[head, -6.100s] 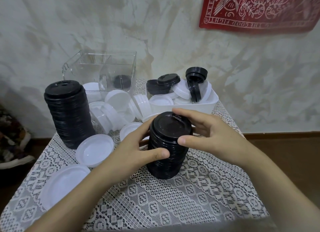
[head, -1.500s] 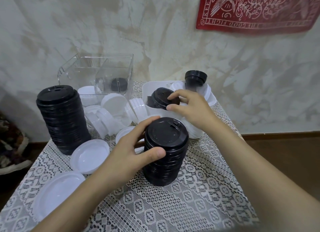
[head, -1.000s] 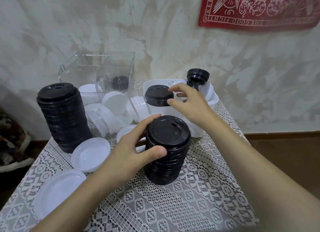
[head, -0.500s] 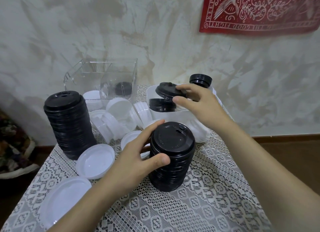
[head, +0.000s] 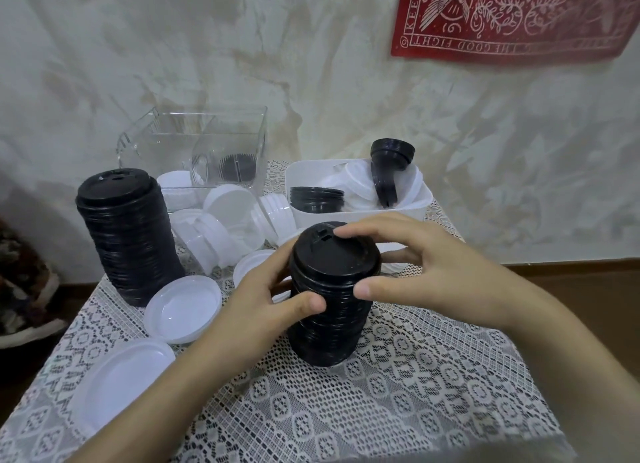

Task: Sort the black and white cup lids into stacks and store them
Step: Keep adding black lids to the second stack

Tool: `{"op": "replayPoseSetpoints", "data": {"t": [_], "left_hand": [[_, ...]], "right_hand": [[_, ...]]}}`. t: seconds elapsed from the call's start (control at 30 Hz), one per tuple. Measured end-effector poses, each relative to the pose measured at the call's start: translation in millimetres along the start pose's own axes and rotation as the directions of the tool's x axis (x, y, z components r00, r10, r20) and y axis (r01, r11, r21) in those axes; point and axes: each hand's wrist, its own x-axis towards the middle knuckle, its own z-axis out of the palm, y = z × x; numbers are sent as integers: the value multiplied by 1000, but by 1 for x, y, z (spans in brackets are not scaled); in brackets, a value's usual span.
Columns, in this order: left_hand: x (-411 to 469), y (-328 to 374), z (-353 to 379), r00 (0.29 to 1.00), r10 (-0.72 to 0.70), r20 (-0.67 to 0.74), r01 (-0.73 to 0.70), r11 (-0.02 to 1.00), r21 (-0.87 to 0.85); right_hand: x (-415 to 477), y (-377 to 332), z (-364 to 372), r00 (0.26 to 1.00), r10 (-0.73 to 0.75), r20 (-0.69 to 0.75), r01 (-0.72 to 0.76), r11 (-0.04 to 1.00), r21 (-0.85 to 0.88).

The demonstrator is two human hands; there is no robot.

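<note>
seating a lid on the short black stack

the near black stack (head: 329,310) stands upright on the lace-covered counter (head: 415,393), right in front of me, with the top lid (head: 334,254) on its crown. my left hand (head: 256,303) wraps the stack's side, thumb across the front and fingers (head: 277,265) curled round the back. my right hand (head: 433,272) arches over the top lid, thumb and fingertips clamped on its rim. i judge i'm pressing this lid home.

if i push off-centre, the lid could seat crooked and tilt everything added after it. the ribbed rims look springy and might pop back up. a hard sideways press could shove the column across the lace, or topple it onto the white lids (head: 183,306) lying loose just beside my left forearm.

the tall black stack (head: 128,234) stands at the left and looks to lean a little, so a knock from my arm could spill it. more black lids (head: 317,199) sit in the white bin (head: 363,216) behind, mixed with white ones. the clear box (head: 194,144) is at the back left, near the wall.
</note>
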Motion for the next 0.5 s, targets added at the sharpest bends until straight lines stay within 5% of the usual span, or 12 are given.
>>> {"op": "replayPoseSetpoints", "data": {"t": [0.5], "left_hand": [[1,-4,-3,1000,5,-20,-5,1000,-28]], "right_hand": [[-1,7,4,1000,10,13,-12,986,169]]}}
